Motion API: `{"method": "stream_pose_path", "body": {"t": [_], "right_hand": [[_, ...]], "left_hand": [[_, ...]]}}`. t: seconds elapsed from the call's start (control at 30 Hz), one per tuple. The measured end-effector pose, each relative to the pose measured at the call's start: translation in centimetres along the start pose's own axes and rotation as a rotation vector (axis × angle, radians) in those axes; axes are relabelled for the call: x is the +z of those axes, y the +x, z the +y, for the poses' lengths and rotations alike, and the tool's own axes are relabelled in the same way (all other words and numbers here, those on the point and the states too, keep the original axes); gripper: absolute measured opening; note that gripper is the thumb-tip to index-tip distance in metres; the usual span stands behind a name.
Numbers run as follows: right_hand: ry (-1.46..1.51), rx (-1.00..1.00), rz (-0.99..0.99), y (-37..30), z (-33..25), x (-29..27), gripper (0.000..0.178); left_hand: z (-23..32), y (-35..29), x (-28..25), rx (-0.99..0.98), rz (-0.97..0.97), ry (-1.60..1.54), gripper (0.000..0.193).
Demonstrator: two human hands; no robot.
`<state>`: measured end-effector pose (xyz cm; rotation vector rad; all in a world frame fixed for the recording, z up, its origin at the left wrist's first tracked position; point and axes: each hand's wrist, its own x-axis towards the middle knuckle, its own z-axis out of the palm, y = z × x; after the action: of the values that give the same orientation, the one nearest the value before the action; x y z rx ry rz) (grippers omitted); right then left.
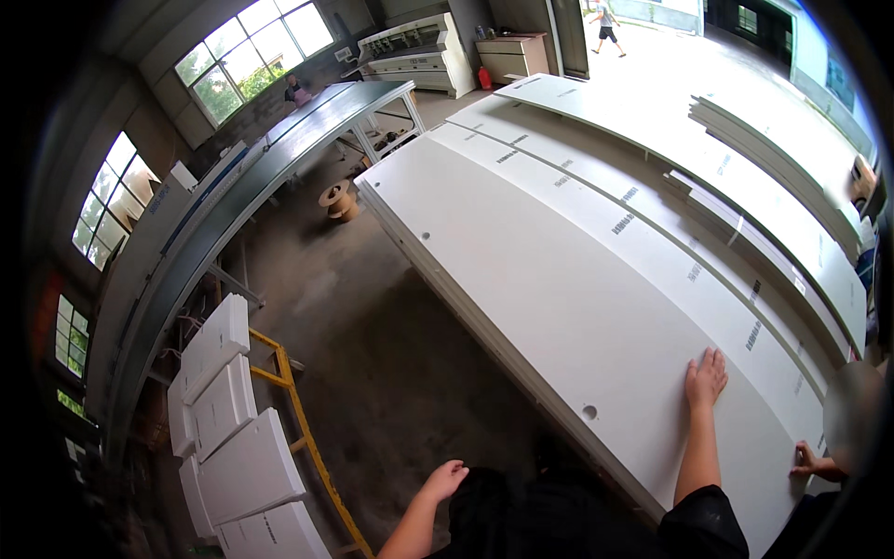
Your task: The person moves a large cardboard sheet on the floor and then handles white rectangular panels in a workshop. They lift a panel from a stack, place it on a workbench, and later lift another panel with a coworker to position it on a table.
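A long white panel (pixel 521 279) with small round holes along its left edge lies on top of a stack of similar panels. My right hand (pixel 707 377) rests flat on this panel, fingers spread out and nothing in them. My left hand (pixel 445 480) hangs beside the stack near my body, apart from the panels. Its fingers are loosely curled, with nothing seen in them. At the lower right another person's hand (pixel 806 458) touches the panels.
More white boards (pixel 643 121) with dark print lie to the right. Left stands a yellow frame (pixel 300 419) beside white slabs (pixel 244 466). Beyond are a long machine table (pixel 233 168), a spool (pixel 337 199) on the floor and a red extinguisher (pixel 484 78). A person (pixel 607 23) walks outside.
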<state>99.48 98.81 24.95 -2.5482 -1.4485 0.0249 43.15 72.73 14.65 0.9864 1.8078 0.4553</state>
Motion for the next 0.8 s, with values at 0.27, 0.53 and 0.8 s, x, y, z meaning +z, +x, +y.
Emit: {"method": "stream_pose_path", "body": {"t": [0.27,0.53,0.8], "right_hand": [[0.004,-0.092,-0.081,11.2,-21.6,4.4,0.038],[-0.082,-0.129,0.125,17.6,-41.7,12.7,0.029],[-0.028,0.018,0.087,20.7,-59.2,14.0,0.036]], "left_hand": [[-4.9,9.6,-10.1,-0.254,0.089,0.080,0.047],[-12.4,23.0,-30.7,-0.585,0.344,-0.566,0.029],[9.0,49.5,-58.3,-0.221,0.499,-0.484,0.023]]}}
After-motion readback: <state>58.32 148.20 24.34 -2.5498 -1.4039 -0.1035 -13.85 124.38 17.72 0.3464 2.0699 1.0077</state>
